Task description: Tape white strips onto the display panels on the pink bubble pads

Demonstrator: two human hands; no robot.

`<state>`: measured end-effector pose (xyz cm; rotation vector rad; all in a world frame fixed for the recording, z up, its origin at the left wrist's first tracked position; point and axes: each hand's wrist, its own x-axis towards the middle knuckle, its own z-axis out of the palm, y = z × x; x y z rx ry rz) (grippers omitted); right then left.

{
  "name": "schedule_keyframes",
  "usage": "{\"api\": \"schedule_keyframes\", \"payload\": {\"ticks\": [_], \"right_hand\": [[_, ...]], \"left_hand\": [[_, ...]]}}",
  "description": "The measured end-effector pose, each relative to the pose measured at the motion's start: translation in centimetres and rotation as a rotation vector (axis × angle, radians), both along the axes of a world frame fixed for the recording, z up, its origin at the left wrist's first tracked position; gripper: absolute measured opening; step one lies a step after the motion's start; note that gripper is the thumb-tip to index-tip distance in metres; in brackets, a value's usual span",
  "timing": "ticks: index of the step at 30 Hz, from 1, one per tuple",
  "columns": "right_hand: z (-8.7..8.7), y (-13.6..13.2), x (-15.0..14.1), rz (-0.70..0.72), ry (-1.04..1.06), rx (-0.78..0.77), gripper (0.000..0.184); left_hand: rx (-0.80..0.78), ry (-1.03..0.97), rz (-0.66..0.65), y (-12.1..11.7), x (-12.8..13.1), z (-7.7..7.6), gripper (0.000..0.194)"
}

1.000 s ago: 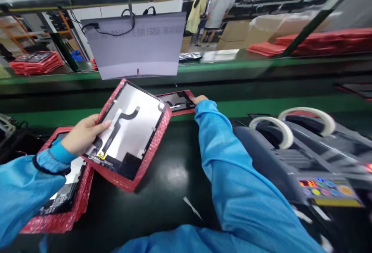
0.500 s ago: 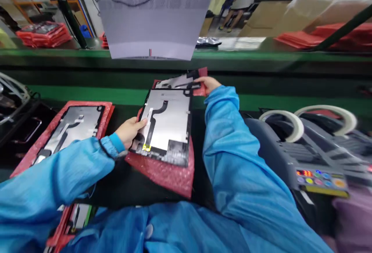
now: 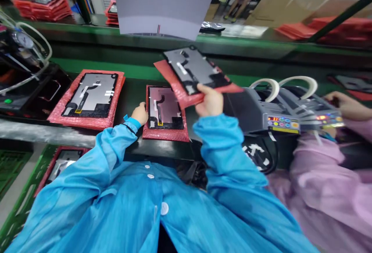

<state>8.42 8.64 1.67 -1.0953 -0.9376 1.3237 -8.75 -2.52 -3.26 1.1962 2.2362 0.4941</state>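
Right hand (image 3: 212, 101) with fingers gripping a raised panel (image 3: 199, 67), left hand (image 3: 140, 114) at a flat panel's (image 3: 170, 107) edge, finger grip unclear

Flat rectangular silver panel (image 3: 170, 107), black-edged, with a yellow patch (image 3: 160, 123); beneath it, red bubble-wrap sheet (image 3: 165, 135); behind it, pale-grey monitor back (image 3: 162, 9) with red-and-black stripes (image 3: 158, 28).

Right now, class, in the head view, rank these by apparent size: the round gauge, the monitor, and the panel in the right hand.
1. Monitor, even cut off at the top
2. Panel in the right hand
3. Round gauge
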Motion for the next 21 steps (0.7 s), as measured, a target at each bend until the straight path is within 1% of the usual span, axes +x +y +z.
{"api": "schedule_keyframes", "payload": {"ticks": [1, 3, 4, 6, 7, 9, 11, 12, 14, 15, 16, 17, 18, 19, 20, 21], "right_hand": [[-1.4, -2.4, -0.2, -0.008, 0.059, -0.024, 0.004], [-4.3, -6.7, -1.2, -0.017, 0.139, -0.067, 0.011], [-5.5, -8.4, -1.8, -0.031, 0.170, -0.102, 0.014], [-7.4, -10.9, -2.9, -0.045, 0.204, -0.190, 0.020], [-7.9, -11.9, -3.2, -0.038, 0.217, -0.239, 0.022], [-8.2, -13.4, -3.1, 0.014, 0.244, -0.321, 0.027], [-7.8, -14.6, -1.5, 0.129, 0.271, -0.370, 0.034], [-7.5, -15.0, -0.3, 0.219, 0.267, -0.390, 0.035], [-6.6, -15.2, 3.1, 0.391, 0.199, -0.428, 0.029], [-6.2, -14.9, 5.1, 0.409, 0.143, -0.425, 0.027], [-5.8, -14.3, 7.2, 0.341, 0.081, -0.395, 0.026], [-5.4, -13.4, 9.4, 0.193, 0.019, -0.341, 0.026], [-5.1, -12.3, 11.7, -0.032, -0.030, -0.260, 0.023], [-4.8, -11.0, 13.8, -0.280, -0.071, -0.183, 0.019], [-4.5, -9.8, 15.9, -0.467, -0.106, -0.149, 0.016], [-4.2, -8.5, 17.7, -0.580, -0.135, -0.151, 0.015]], "left_hand": [[0.017, 0.049, -0.011, -0.3, 0.1, -0.1, 0.043], [0.055, 0.161, -0.037, -0.8, 0.3, -0.3, 0.034], [0.066, 0.201, -0.058, -0.9, 0.4, -0.4, 0.034], [0.072, 0.240, -0.121, -0.8, 0.6, -0.7, 0.046], [0.066, 0.244, -0.154, -0.7, 0.7, -0.8, 0.049], [0.063, 0.257, -0.214, -0.3, 0.7, -1.2, 0.046], [0.078, 0.290, -0.269, 0.0, 0.5, -1.4, 0.039], [0.074, 0.302, -0.295, 0.1, 0.4, -1.4, 0.038], [0.065, 0.341, -0.307, 0.0, 0.0, -1.1, 0.035], [0.083, 0.379, -0.284, 0.0, -0.2, -0.9, 0.034], [0.124, 0.424, -0.254, 0.1, -0.4, -0.6, 0.035], [0.189, 0.464, -0.235, 0.3, -0.5, -0.4, 0.037], [0.266, 0.489, -0.243, 0.6, -0.7, -0.2, 0.037], [0.341, 0.493, -0.285, 1.1, -0.8, -0.2, 0.036], [0.398, 0.478, -0.355, 1.7, -0.9, -0.4, 0.033], [0.438, 0.452, -0.438, 2.4, -1.0, -0.6, 0.031]]}}
